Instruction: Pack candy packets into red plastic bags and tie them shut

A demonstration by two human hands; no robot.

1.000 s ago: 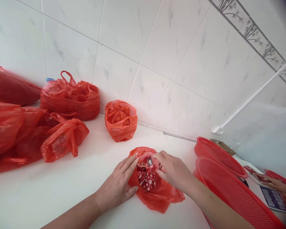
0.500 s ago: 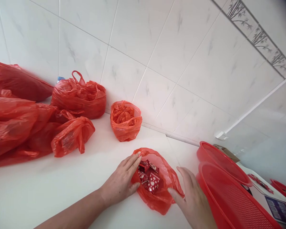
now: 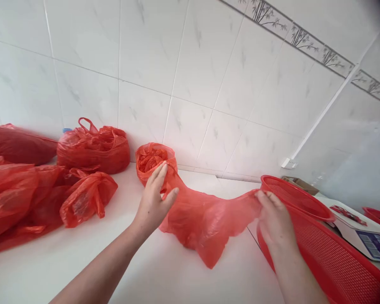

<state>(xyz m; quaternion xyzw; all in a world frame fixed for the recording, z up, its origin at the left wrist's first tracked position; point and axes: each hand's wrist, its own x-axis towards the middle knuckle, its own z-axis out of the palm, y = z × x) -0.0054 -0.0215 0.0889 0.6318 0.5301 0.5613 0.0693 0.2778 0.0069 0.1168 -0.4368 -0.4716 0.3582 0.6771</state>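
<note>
A thin red plastic bag (image 3: 205, 215) is stretched between my hands over the white table, its top drawn out sideways. My left hand (image 3: 153, 198) is at its left handle, fingers straight and thumb apart, with the handle's plastic against the fingertips. Pinched in my right hand (image 3: 274, 215) is the bag's right-hand end. The red plastic hides whatever lies inside. Just behind my left fingers stands a small open red bag (image 3: 152, 156) stuffed with crumpled red plastic bags.
Several filled red bags (image 3: 93, 150) crowd the left side against the tiled wall (image 3: 196, 76). Red mesh baskets (image 3: 332, 249) stand at the right. Beyond them are a scale (image 3: 367, 240) with small red packets on it and a cardboard box (image 3: 299, 185).
The bag's mouth was round and open, showing red-wrapped sweets; now it is pulled up and wide. Both hands have risen, and my right hand has closed on its end. The view has shifted.
</note>
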